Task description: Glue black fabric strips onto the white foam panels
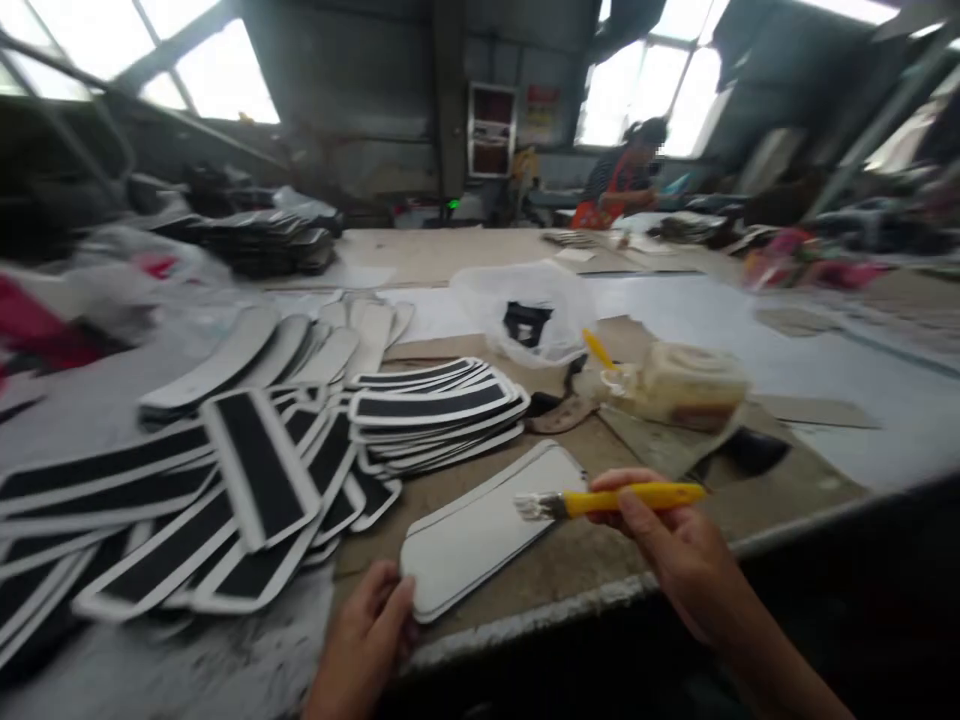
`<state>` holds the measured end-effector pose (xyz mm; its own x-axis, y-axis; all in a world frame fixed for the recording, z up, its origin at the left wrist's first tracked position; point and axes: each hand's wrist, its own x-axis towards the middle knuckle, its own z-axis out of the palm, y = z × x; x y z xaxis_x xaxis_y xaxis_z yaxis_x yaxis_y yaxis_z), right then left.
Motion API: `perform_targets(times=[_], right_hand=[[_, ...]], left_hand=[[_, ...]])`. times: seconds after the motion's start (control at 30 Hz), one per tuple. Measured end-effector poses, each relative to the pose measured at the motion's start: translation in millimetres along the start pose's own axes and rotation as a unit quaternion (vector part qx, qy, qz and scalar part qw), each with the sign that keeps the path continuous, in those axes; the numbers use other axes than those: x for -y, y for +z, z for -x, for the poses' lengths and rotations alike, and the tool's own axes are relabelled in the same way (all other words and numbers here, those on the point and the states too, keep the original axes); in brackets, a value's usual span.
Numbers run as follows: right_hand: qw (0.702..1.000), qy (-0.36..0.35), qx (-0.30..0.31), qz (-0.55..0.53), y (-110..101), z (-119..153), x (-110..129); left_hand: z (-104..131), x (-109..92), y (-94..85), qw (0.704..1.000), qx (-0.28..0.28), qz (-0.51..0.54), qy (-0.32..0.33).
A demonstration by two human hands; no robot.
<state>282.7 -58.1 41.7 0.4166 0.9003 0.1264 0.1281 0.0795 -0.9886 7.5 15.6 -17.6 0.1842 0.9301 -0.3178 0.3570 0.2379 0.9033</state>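
Head cam: R hand (675, 535) grips smooth yellow brush (579, 502) w/ white-caked bristles; L hand (367, 625) touches flat, off-wht, round-cornered panel (480, 545), grip unclear.

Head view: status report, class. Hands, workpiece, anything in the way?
Right hand gripping yellow-handled brush over flat white rounded-corner panel. Left hand at panel's near end. Black, white-bordered strips heaped alongside, left.

Table (892, 390) with white-edged black panels (260, 465)
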Motion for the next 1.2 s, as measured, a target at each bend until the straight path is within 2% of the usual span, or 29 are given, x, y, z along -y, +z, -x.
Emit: perform_targets(times=[0.03, 0.13, 0.23, 0.37, 0.5, 0.67, 0.97, 1.2], right_hand=[[1.000, 0.011, 0.019, 0.000, 11, 3, -7], [0.998, 0.025, 0.063, 0.002, 41, 9, -18], [0.996, 0.019, 0.089, 0.020, 65, 12, -16], [0.992, 0.015, 0.116, 0.041, 85, 12, -8], [0.987, 0.024, 0.138, 0.072, 94, 10, -11], [0.986, 0.005, 0.106, 0.128, 82, 4, -22], [0.964, -0.021, -0.006, 0.266, 22, -9, -28], [0.916, -0.152, -0.040, 0.368, 5, -18, -14]], left_hand=[[0, 5, -2.0, 0.998, 0.043, 0.046, -0.003], [-5, 12, -5.7, 0.996, 0.035, 0.084, -0.012], [-5, 12, -5.6, 0.994, 0.040, 0.099, -0.007], [-2, 10, -5.8, 0.991, 0.060, 0.118, -0.005], [-2, 11, -7.3, 0.989, 0.062, 0.131, -0.012], [-1, 11, -6.9, 0.991, 0.051, 0.126, -0.012], [-4, 21, -4.2, 0.993, 0.045, 0.106, -0.016], [1, 17, 1.5, 0.992, -0.004, 0.123, -0.005]])
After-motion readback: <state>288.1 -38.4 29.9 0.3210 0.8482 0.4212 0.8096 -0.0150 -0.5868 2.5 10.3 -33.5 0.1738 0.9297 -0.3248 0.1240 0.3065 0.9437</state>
